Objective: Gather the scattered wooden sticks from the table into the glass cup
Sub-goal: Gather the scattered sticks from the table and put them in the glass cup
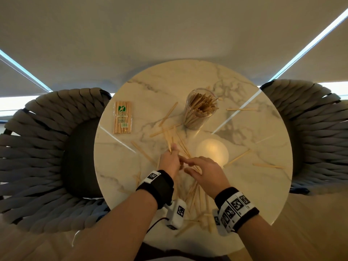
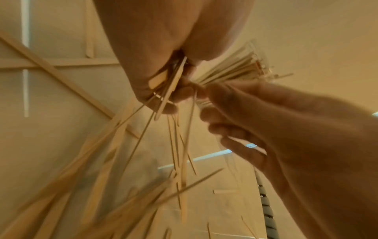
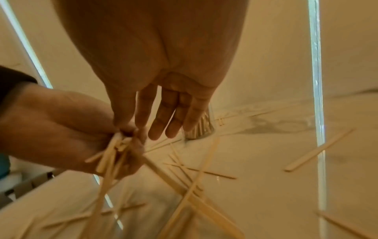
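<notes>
Your left hand (image 1: 168, 162) curls its fingers (image 2: 182, 93) round a bundle of sticks (image 3: 110, 155). Your right hand (image 1: 205, 173) reaches in beside it, fingers (image 3: 161, 119) straight and loose, holding nothing. Loose sticks (image 1: 238, 158) lie scattered over the marble table (image 1: 263, 144). The glass cup (image 1: 200, 108), already stuffed with sticks, stands farther back, near a sealed packet (image 1: 122, 117).

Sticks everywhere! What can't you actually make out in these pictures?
- Count of sticks gripped by the left hand: fingers cover them, all views.
- Packet print: too small, head view.
- Sticks near the table edge: arms hide some, head view.
- Cup bottom: right hand hides it, right wrist view.
</notes>
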A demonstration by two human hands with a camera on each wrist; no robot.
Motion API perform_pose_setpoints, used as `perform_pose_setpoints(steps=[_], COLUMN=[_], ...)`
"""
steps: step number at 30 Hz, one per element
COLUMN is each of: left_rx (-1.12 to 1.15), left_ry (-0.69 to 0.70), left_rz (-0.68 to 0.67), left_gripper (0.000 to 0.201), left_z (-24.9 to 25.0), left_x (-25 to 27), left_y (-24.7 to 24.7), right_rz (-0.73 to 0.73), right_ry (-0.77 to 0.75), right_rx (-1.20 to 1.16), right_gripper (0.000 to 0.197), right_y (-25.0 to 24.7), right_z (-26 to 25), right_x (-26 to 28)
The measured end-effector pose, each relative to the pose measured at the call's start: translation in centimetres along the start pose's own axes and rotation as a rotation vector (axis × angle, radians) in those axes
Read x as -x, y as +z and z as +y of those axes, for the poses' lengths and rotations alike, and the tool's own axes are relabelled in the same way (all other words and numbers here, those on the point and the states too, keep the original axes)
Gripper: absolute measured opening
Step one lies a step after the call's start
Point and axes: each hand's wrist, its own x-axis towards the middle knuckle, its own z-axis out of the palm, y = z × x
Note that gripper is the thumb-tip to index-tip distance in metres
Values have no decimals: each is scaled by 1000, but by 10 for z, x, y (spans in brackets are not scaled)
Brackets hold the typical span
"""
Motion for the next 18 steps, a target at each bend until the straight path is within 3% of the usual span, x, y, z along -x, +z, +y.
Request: perform_pose_setpoints(steps=[3,5,7,8,11,14,18], left_rx=[239,265,165,105,82,195,157], left_ry=[-42,-32,11,38,101,36,7], left_rz=[23,6,-5,-10,-41,-38,-44], left_gripper=[42,40,44,45,54,63,45], left_z=[4,6,8,8,5,0,-10], left_x=[-3,-3,0,3,9,10,11], left_y=[-10,-18,-23,-26,-28,-29,-32], right_rz=[45,-129,-335,-387,-351,-305,-309], right_ry=[3,8,-37,-85,-142,-173,-188], right_rx=[113,230,460,564,592,547,537], right_gripper=[39,59,81,83,59,37,26], right_y=[1,8,16,21,25,20,20], right_z=[27,41,54,59,66,64,63], right_x=[11,18,25,28,28,24,21])
